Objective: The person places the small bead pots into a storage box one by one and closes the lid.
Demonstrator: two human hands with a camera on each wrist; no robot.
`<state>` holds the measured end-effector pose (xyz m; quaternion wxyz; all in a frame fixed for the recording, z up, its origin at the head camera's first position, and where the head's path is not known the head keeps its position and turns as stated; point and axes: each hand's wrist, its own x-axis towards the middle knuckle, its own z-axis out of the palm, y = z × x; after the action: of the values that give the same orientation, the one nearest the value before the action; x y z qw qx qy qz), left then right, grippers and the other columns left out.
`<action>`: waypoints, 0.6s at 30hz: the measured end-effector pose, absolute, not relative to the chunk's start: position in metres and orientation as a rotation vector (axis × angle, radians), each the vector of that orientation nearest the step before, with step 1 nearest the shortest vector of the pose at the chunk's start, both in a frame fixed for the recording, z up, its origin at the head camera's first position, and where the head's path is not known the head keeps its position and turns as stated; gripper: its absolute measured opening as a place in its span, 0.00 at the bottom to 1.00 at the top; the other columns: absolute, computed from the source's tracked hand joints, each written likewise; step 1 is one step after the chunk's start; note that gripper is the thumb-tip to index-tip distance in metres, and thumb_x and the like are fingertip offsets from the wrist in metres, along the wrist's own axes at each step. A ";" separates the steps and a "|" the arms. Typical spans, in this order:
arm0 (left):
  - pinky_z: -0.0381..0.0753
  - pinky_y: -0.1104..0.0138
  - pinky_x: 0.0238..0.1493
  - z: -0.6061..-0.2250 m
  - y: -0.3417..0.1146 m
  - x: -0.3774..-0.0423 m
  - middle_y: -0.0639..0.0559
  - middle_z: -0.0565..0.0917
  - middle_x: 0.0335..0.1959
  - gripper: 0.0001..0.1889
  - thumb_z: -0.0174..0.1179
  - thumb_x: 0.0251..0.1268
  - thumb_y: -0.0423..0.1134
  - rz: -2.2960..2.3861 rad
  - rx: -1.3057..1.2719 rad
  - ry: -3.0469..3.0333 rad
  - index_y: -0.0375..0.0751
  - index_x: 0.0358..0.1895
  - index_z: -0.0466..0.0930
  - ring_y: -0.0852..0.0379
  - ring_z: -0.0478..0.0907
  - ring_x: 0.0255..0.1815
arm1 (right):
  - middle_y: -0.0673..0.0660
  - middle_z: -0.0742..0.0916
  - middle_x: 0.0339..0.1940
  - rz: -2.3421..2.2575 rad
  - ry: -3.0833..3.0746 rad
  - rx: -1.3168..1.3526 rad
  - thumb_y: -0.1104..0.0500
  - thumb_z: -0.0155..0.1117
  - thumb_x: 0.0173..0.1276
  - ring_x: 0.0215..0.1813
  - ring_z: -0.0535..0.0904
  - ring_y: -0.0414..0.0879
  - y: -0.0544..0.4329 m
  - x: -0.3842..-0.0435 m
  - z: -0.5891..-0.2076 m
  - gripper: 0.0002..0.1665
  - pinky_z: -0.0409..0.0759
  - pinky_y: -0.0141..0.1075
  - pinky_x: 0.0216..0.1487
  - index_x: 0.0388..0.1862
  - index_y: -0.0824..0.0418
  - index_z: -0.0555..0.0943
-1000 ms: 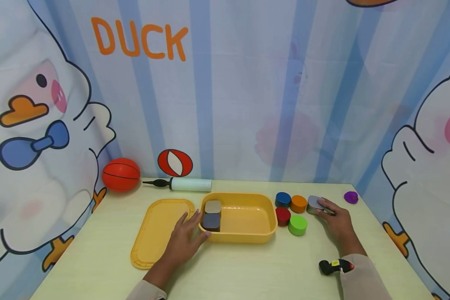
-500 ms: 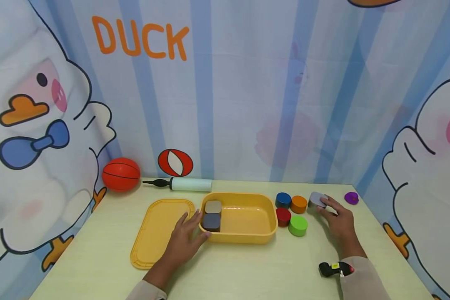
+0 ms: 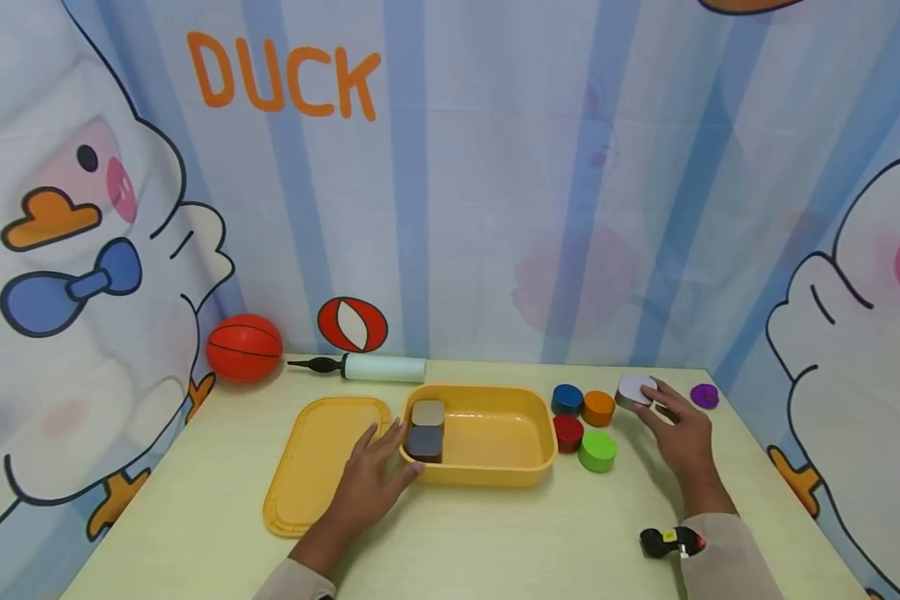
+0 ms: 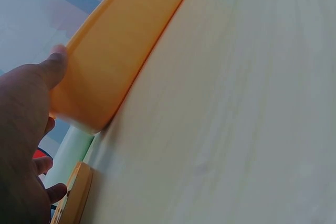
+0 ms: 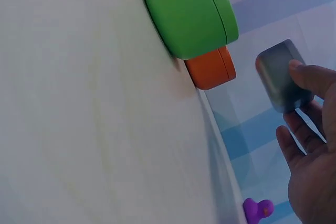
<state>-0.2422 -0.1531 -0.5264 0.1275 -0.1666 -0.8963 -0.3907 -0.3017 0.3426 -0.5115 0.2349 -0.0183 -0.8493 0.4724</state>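
Observation:
In the head view my right hand (image 3: 682,433) pinches a silvery-grey tin with rounded corners (image 3: 634,390) between thumb and fingers. The right wrist view has this tin raised off the table. My left hand (image 3: 367,483) rests against the left end of a yellow plastic box (image 3: 487,477), fingers spread and fairly straight, thumb by the near corner. Inside the box, at its left end, sit a beige rounded block (image 3: 427,412) and a dark grey one (image 3: 424,443). Left of the box lies a yellow lid (image 3: 307,467), partly behind my left hand.
Between box and right hand stand a blue (image 3: 567,398), an orange (image 3: 598,407), a red (image 3: 567,433) and a green round tin (image 3: 597,450). A purple toy (image 3: 704,396) is far right. A red ball (image 3: 244,348) and a hand pump (image 3: 382,367) lie at the back left.
My right hand has lifted the grey tin slightly, moving it a little up and to the right in the head view. The left hand stays at the box.

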 end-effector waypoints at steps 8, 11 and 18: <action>0.59 0.28 0.83 -0.527 -0.153 -0.244 0.39 0.70 0.83 0.39 0.69 0.76 0.53 -1.146 -0.486 -2.607 0.34 0.81 0.69 0.24 0.53 0.89 | 0.71 0.81 0.77 1.415 -2.222 0.130 0.67 0.75 0.74 0.60 0.71 0.10 0.323 -0.297 -0.495 0.24 0.80 0.17 0.59 0.67 0.71 0.85; 0.59 0.28 0.83 -0.528 -0.153 -0.245 0.39 0.70 0.83 0.39 0.69 0.76 0.53 -1.133 -0.488 -2.607 0.35 0.81 0.69 0.25 0.53 0.89 | 0.74 0.82 0.74 1.421 -2.202 0.216 0.69 0.76 0.71 0.59 0.74 0.10 0.315 -0.295 -0.490 0.23 0.81 0.16 0.57 0.63 0.73 0.86; 0.59 0.28 0.84 -0.529 -0.153 -0.246 0.40 0.69 0.84 0.40 0.69 0.76 0.53 -1.108 -0.477 -2.627 0.36 0.82 0.69 0.26 0.53 0.90 | 0.72 0.85 0.72 1.360 -2.276 0.302 0.68 0.77 0.71 0.69 0.86 0.41 0.295 -0.292 -0.484 0.21 0.82 0.20 0.59 0.62 0.70 0.88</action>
<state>-0.2458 -0.1531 -0.5291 0.1249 -0.1638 -0.9016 -0.3804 -0.2915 0.2951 -0.4836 0.2344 0.1100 -0.8292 0.4953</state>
